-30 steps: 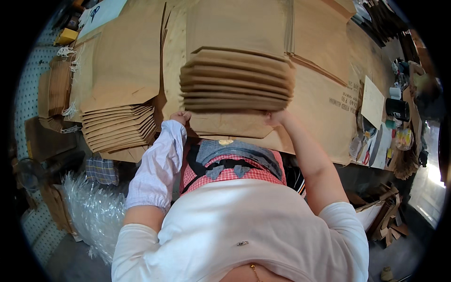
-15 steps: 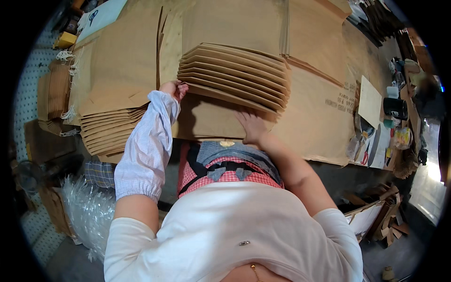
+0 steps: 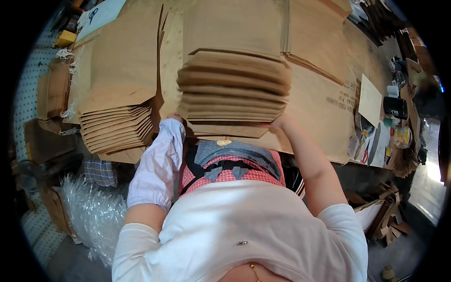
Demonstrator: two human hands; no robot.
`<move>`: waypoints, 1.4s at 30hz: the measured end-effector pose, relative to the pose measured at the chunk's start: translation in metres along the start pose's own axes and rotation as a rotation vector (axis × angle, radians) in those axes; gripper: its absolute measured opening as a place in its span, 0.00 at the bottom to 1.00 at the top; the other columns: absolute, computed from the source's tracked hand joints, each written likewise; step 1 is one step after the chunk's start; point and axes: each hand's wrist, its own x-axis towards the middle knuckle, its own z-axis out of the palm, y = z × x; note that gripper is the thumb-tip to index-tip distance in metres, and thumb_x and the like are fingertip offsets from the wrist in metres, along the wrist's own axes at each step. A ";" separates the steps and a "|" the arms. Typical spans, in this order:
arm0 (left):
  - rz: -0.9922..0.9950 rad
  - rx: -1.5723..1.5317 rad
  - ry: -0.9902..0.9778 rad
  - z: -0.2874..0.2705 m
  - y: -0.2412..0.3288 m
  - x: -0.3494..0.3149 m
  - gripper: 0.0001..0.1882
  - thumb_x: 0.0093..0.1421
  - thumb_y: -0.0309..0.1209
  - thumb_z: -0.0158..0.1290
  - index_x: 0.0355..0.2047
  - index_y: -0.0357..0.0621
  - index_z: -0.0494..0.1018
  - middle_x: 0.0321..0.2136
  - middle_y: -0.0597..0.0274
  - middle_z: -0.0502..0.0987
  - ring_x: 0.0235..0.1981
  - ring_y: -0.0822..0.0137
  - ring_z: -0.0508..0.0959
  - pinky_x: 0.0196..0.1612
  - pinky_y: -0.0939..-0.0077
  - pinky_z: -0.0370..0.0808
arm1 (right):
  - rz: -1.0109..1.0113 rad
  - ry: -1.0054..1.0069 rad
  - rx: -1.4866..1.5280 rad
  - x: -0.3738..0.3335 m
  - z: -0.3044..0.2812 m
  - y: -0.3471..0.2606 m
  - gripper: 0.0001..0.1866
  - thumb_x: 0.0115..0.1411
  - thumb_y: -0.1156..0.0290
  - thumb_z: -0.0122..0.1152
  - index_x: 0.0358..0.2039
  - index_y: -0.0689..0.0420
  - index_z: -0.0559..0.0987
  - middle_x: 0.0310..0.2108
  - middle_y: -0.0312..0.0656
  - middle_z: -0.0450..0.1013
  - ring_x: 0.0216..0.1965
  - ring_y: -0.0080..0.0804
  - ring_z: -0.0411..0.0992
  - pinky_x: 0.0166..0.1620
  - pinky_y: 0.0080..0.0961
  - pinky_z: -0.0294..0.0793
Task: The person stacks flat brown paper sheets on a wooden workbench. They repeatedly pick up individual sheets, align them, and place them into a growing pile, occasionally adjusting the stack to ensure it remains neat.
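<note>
A: What's sitting closest?
B: A white top point(image 3: 239, 221) is filling the lower middle, and just past it a red-and-white checked apron point(image 3: 256, 175) is showing at the waist.

A: And the arms?
B: A pale checked sleeve point(image 3: 157, 160) is covering the left forearm; the right one is staying bare.

A: Where are the hands?
B: The left hand point(image 3: 175, 117) is resting at the near left corner of the middle stack of brown paper bags point(image 3: 235, 89), and the right hand point(image 3: 280, 122) is touching its near right corner.

A: Are the fingers holding anything?
B: I can't tell; sleeve and paper are hiding most of them.

A: So the stack is lying where?
B: On the bench point(image 3: 171, 51), straight ahead, its folded ends facing the body in blurred layers.

A: What's flanking it?
B: A second stack point(image 3: 117, 127) is lying to the left, and a printed brown sheet point(image 3: 319, 122) is spreading to the right.

A: Farther off?
B: A cream card point(image 3: 370, 100) is leaning near a black cylinder point(image 3: 395, 108); at the far left, a white sheet point(image 3: 105, 19) is lying.
</note>
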 end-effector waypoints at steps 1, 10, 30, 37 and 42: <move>0.044 0.167 -0.002 -0.001 0.028 -0.010 0.05 0.51 0.28 0.47 0.22 0.41 0.68 0.17 0.60 0.70 0.15 0.65 0.70 0.18 0.72 0.68 | 0.161 -0.129 0.003 -0.013 -0.007 -0.008 0.16 0.47 0.58 0.56 0.32 0.56 0.73 0.27 0.43 0.71 0.29 0.37 0.68 0.34 0.30 0.67; -0.363 -0.963 -0.185 -0.049 0.203 -0.013 0.11 0.56 0.26 0.32 0.29 0.31 0.64 0.16 0.56 0.71 0.11 0.68 0.68 0.11 0.78 0.65 | 0.377 -0.297 0.219 -0.008 -0.032 -0.099 0.27 0.41 0.63 0.60 0.43 0.58 0.69 0.41 0.51 0.66 0.43 0.43 0.65 0.46 0.30 0.64; -0.062 0.142 0.155 0.005 0.025 -0.016 0.05 0.50 0.28 0.49 0.21 0.41 0.71 0.15 0.60 0.71 0.16 0.64 0.70 0.22 0.72 0.68 | 0.307 -0.351 0.024 0.004 -0.012 0.013 0.18 0.52 0.57 0.49 0.21 0.59 0.74 0.23 0.47 0.71 0.28 0.42 0.69 0.33 0.34 0.66; 0.134 -0.324 -0.090 -0.031 0.128 -0.012 0.10 0.56 0.27 0.35 0.28 0.33 0.65 0.18 0.51 0.67 0.15 0.58 0.69 0.16 0.72 0.66 | 0.532 -0.599 0.034 -0.023 -0.060 -0.073 0.14 0.45 0.60 0.57 0.25 0.58 0.75 0.23 0.47 0.71 0.27 0.38 0.70 0.32 0.33 0.67; -0.297 -0.956 -0.096 -0.045 0.292 -0.071 0.11 0.58 0.29 0.34 0.31 0.33 0.62 0.20 0.56 0.71 0.13 0.68 0.68 0.15 0.76 0.67 | 0.186 -0.120 -0.206 0.015 0.023 -0.063 0.33 0.39 0.65 0.58 0.50 0.51 0.62 0.40 0.54 0.66 0.43 0.43 0.65 0.46 0.30 0.64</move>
